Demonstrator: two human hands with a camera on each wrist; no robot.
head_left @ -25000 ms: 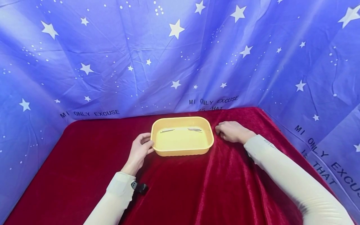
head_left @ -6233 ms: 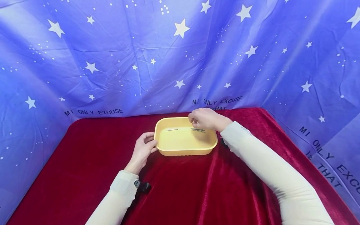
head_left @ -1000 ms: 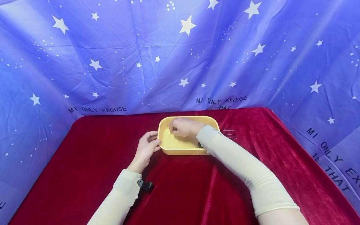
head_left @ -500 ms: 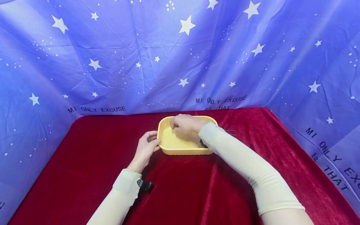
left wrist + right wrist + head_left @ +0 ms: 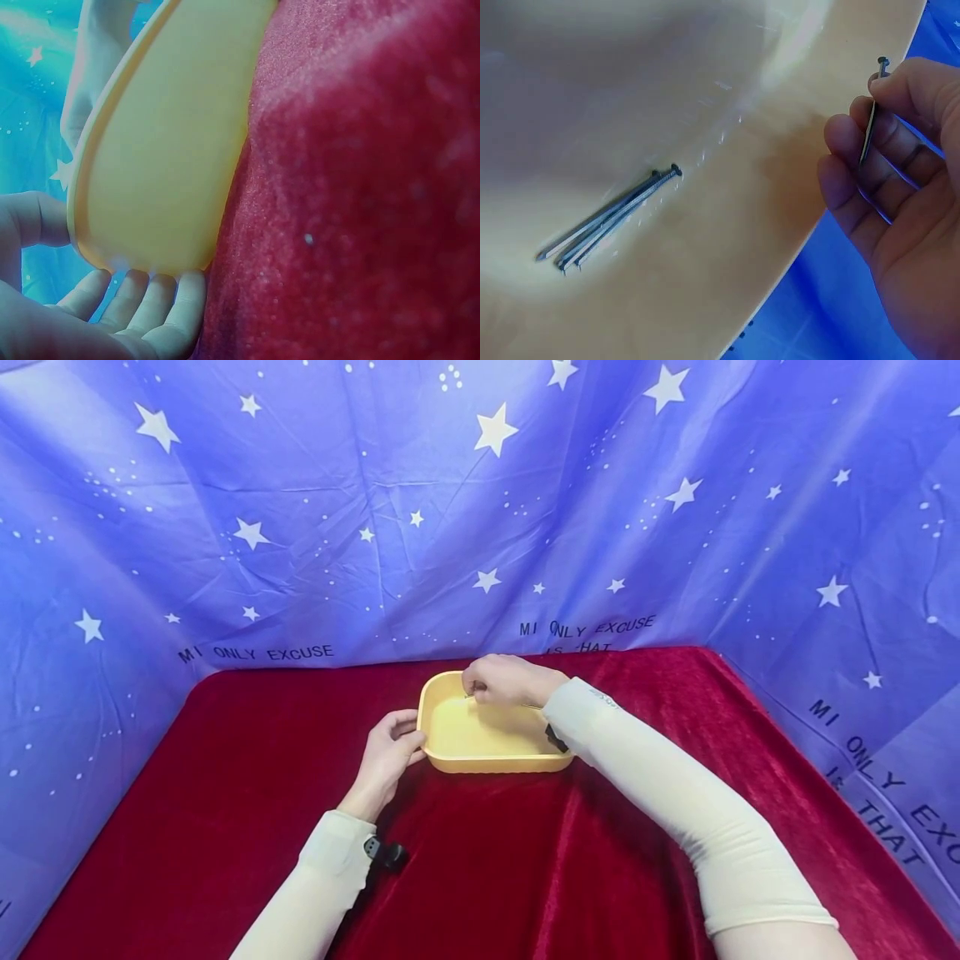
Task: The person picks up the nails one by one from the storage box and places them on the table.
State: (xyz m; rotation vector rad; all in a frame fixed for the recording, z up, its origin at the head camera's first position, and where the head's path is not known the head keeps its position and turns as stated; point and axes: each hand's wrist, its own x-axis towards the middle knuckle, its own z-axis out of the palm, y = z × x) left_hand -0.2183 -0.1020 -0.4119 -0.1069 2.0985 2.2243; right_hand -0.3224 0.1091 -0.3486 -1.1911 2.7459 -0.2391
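Nail (image 5: 871, 112), thin grey steel, pinched in right hand (image 5: 900, 195) over yellow tray (image 5: 480, 764); left hand (image 5: 386, 758) grips the tray's left rim.

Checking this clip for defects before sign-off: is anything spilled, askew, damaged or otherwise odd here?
Nothing stands out. The yellow tray sits flat on the red cloth, steadied by the left hand. The right hand pinches one nail above it, and the loose nails lie bundled together inside the tray. No spill or damage shows.
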